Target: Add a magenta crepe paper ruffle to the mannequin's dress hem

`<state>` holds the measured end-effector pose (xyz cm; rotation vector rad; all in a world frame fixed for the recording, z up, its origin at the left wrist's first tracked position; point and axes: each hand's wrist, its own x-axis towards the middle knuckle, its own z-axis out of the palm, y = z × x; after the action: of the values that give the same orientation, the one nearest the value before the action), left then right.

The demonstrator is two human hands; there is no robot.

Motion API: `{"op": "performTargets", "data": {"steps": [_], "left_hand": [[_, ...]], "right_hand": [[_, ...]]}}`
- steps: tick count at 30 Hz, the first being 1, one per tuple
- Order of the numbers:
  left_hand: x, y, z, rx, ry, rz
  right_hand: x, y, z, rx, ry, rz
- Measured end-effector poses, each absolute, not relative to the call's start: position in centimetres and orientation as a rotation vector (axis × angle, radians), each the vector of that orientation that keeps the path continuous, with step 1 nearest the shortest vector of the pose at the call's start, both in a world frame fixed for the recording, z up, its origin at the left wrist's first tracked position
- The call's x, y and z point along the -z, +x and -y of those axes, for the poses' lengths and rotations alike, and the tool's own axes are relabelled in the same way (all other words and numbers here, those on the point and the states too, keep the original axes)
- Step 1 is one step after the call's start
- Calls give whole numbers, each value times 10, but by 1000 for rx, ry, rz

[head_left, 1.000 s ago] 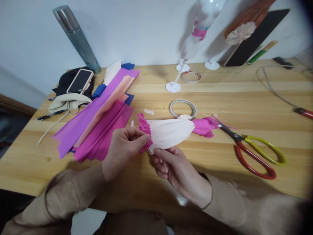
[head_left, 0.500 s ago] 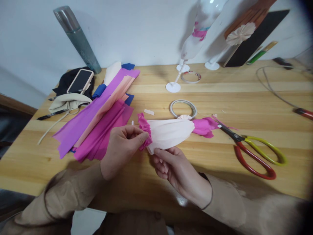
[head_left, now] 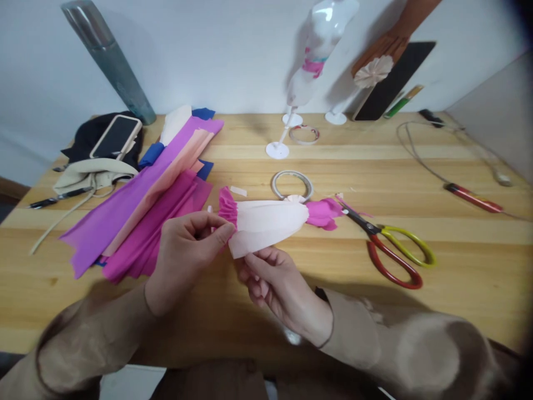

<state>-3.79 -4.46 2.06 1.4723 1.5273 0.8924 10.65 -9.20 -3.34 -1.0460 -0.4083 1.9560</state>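
A small doll dress of white paper lies before me, with a gathered magenta frill at its left end and a magenta paper top at its right. My left hand pinches the lower edge of the frill between thumb and fingers. With thumb and fingertips closed, my right hand grips the white paper's loose lower edge. Scissors with one red and one yellow handle lie to the right, their tips near the magenta top. Behind the dress rests a roll of tape.
Purple, pink and peach crepe paper lies at the left, beside a phone and a tall bottle. At the back stand a small mannequin, a brown hand model and a dark panel. A red-handled tool lies far right.
The camera view has shifted, so the table's things appear further left. My right hand has drawn the white paper's lower edge slightly away from the frill. Both hands keep their pinch.
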Motion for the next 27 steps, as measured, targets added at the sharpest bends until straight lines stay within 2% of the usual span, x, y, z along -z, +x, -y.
{"op": "performTargets", "data": {"steps": [5, 9, 12, 15, 19, 27], "left_hand": [[-23, -39, 53, -862, 1819, -1513], [-18, -39, 59, -1038, 2343, -1345], [-11, -40, 61, -1210, 2728, -1204], [-7, -43, 64, -1224, 2988, -1098], [-6, -46, 66, -1146, 3133, -1044], [-11, -45, 66, -1101, 3237, -994]], "right_hand": [[33, 107, 94, -1989, -1071, 469], [28, 110, 98, -2119, -1093, 564], [24, 112, 98, -1959, -1084, 668], [18, 114, 95, -1757, -1100, 727], [9, 118, 92, -1631, -1148, 814], [3, 121, 87, -1791, -1137, 776]]}}
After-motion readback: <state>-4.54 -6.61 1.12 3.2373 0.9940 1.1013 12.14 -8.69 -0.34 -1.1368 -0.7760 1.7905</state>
